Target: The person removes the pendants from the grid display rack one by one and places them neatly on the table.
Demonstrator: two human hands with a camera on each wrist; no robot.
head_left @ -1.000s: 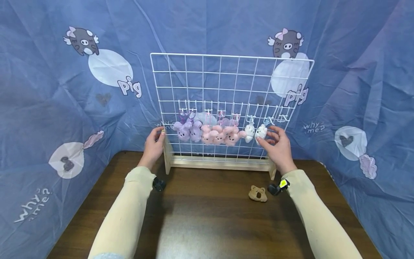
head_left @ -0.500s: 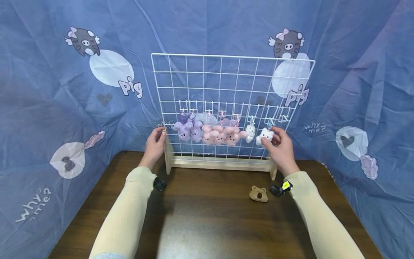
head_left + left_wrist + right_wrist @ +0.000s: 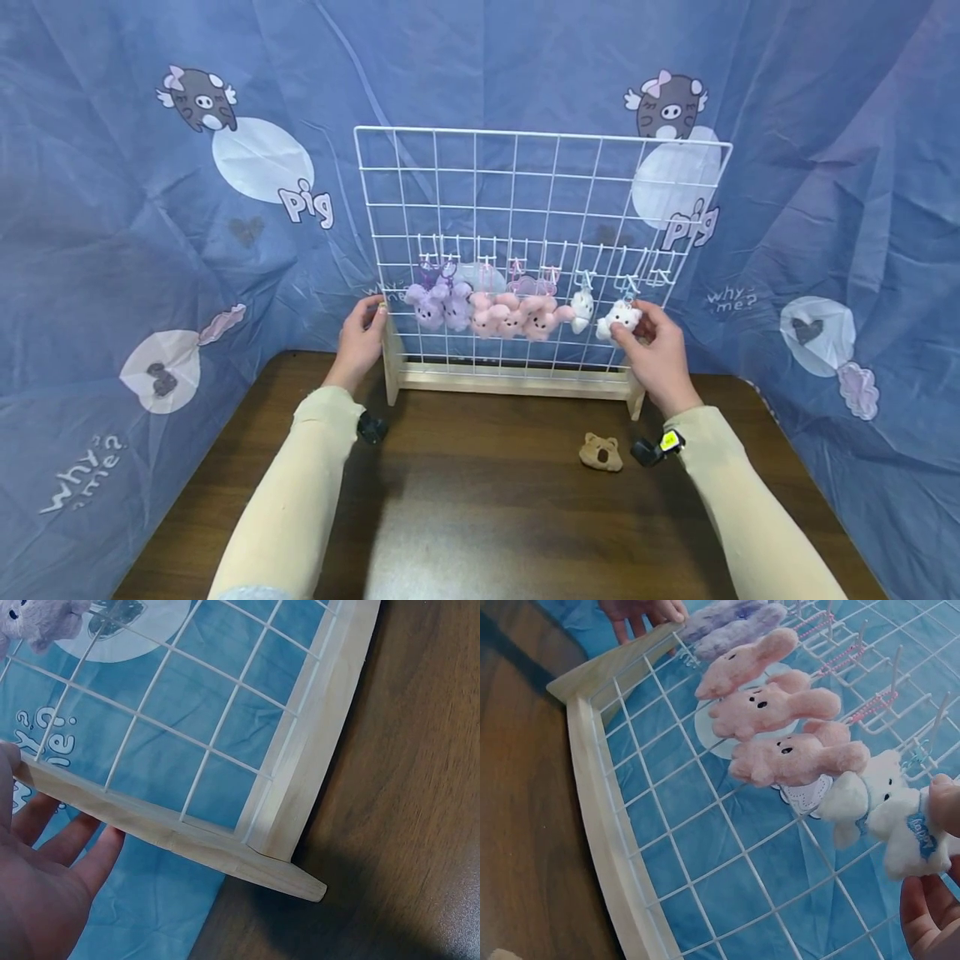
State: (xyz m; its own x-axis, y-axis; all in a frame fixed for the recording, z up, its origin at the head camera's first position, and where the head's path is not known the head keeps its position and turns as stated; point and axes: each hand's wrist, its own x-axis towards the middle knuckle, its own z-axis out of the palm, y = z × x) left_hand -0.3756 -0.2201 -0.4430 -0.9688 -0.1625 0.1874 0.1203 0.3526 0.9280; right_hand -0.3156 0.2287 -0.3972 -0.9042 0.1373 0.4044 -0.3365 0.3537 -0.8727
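A white wire grid rack [image 3: 513, 209] stands in a wooden base [image 3: 510, 385]. From its hooks hang purple plush toys [image 3: 429, 307], pink plush toys [image 3: 542, 320] and white plush toys [image 3: 581, 311]. My left hand [image 3: 358, 343] grips the wooden upright at the rack's left side; in the left wrist view the fingers [image 3: 101, 855] lie along that wood. My right hand [image 3: 660, 354] pinches the rightmost white plush [image 3: 622, 317], which hangs by a blue loop. The right wrist view shows thumb and fingers around this white plush [image 3: 915, 832], its blue ribbon visible.
A brown bear-shaped piece [image 3: 602, 452] lies on the dark wooden table [image 3: 480, 517], in front of the base's right end. An unoccupied hook [image 3: 660, 277] sits at the grid's far right. Blue printed cloth [image 3: 480, 67] hangs behind and on both sides.
The rightmost white plush has turned to face forward and shifted slightly right with my right hand. My left hand keeps its grip on the upright.
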